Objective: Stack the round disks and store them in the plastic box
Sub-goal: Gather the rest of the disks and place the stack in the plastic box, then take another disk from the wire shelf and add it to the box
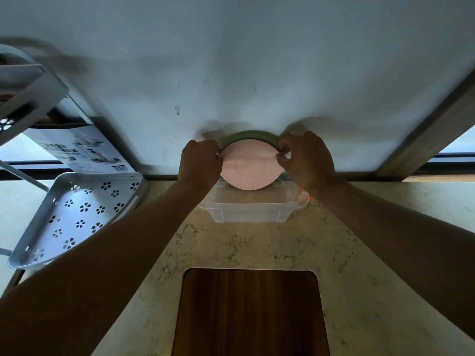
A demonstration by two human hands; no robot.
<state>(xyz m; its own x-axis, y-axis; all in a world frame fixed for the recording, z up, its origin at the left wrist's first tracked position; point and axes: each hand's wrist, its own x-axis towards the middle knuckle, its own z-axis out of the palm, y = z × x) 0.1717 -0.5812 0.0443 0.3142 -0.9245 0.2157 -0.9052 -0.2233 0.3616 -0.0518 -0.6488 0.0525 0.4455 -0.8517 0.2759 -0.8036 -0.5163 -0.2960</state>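
Note:
A stack of round disks stands on edge above the clear plastic box (250, 210), its pink disk (248, 168) facing me and a green disk (248, 136) showing as a rim behind it. My left hand (199, 160) pinches the stack's left edge and my right hand (305, 159) pinches its right edge. The lower part of the stack dips into the open box, which sits on the marble counter against the white wall. Any other disks in the stack are hidden behind the pink one.
A white perforated metal rack (74, 217) with a printed carton (84, 152) stands at the left. A dark wooden board (250, 312) is set into the counter in front of me. A wooden frame (424, 134) slants at the right.

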